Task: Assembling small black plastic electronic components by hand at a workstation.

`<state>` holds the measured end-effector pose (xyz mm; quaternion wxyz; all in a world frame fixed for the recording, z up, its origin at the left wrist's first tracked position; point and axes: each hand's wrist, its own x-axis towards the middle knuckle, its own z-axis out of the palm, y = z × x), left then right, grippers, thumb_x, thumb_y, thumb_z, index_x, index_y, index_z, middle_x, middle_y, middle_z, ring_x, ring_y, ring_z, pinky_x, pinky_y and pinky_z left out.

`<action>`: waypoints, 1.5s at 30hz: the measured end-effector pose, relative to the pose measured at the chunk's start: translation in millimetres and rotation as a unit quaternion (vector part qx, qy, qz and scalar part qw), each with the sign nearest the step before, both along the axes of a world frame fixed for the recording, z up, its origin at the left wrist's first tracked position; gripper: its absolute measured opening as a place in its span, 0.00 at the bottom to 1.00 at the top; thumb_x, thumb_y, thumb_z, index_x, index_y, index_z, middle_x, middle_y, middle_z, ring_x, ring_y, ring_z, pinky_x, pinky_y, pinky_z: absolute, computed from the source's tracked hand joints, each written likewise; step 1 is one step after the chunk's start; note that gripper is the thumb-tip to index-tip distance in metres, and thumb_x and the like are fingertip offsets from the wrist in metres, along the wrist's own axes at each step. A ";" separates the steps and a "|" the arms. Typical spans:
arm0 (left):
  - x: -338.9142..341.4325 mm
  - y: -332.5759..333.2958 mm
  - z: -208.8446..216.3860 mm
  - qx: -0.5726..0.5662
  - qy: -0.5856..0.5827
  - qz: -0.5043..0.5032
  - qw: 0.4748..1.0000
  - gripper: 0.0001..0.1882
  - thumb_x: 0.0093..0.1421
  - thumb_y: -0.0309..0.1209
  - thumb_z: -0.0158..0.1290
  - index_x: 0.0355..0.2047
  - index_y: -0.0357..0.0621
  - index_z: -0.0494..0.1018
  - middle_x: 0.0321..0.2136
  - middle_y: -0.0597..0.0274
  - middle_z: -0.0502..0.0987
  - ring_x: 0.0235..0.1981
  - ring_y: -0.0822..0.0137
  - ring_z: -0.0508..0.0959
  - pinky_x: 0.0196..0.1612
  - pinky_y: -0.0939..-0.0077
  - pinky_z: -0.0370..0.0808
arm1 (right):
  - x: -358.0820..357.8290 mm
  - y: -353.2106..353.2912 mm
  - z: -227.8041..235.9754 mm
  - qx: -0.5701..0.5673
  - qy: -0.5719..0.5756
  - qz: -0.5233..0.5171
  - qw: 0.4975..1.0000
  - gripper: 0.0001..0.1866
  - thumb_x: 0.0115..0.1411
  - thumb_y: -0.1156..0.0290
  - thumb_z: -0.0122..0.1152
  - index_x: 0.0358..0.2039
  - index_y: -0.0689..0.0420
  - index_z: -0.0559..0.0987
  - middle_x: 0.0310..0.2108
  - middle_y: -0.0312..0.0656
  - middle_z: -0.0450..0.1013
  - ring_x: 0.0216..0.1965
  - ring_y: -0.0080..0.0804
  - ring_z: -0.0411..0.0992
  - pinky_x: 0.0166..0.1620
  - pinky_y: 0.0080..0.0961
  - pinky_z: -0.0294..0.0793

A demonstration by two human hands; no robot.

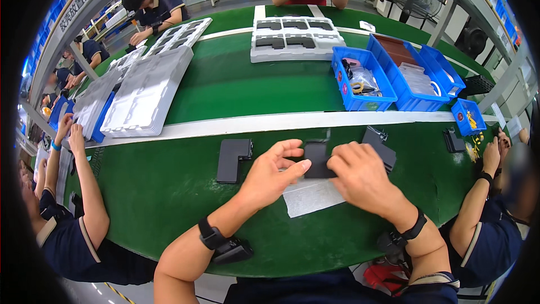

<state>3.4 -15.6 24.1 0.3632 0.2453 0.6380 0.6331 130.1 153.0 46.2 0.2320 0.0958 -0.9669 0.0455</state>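
Observation:
In front of me a flat black plastic part [316, 156] is held up over a white sheet [308, 198] on the green table. My right hand [359, 175] grips its right edge, fingers closed on it. At the part's left edge is my left hand [274, 170], fingers curved and apart, thumb tip close to the part; whether it touches is unclear. A black L-shaped part [229, 160] lies flat on the table to the left of my left hand. Beyond my right hand lie more black parts [381, 147], partly hidden by it.
A white rail [225, 128] crosses the table. Beyond it stand stacked white trays [147, 93], a white tray with black parts [295, 39], and blue bins [368, 101]. Co-workers' arms reach in at left [90, 186] and right [478, 191]. A small blue bin [468, 118] holds yellow pieces.

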 end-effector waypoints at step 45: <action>5.2 -0.2 -10.6 -0.014 0.054 -0.045 0.997 0.12 0.62 0.34 0.54 0.40 0.38 0.77 0.34 0.66 0.78 0.34 0.78 0.75 0.40 0.80 0.75 | -11.2 -3.4 -11.8 -0.236 0.055 0.046 0.969 0.04 0.48 0.78 0.63 0.26 0.61 0.78 0.22 0.41 0.73 0.27 0.37 0.71 0.32 0.32 0.67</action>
